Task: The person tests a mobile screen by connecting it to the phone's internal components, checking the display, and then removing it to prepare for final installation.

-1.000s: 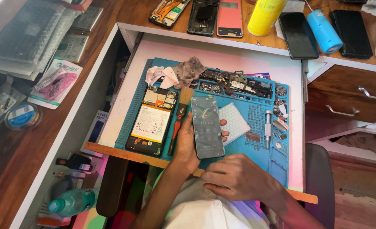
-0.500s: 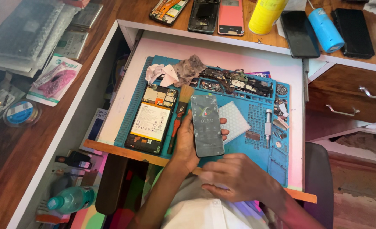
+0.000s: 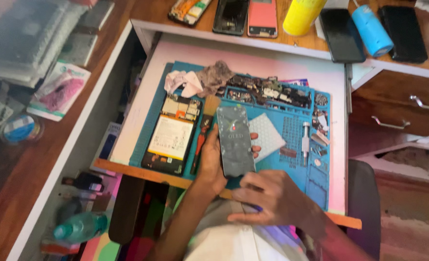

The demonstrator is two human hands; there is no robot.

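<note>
The phone screen panel (image 3: 235,140) stands lengthwise above the blue repair mat (image 3: 292,145), near its front edge. The left hand (image 3: 213,162) grips the panel's left side, fingers curled behind it. The right hand (image 3: 267,195) touches the panel's lower end, fingers bent. The opened phone (image 3: 171,135) lies left on the mat; parts crowd the mat's rear.

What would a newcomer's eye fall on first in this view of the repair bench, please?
First, the dark phone screen panel held upright at centre in the left hand, with the right hand at its lower edge. Left of it, an opened phone with its battery exposed lies on the blue work mat. Along the wooden shelf behind stand a yellow bottle and several phones.
</note>
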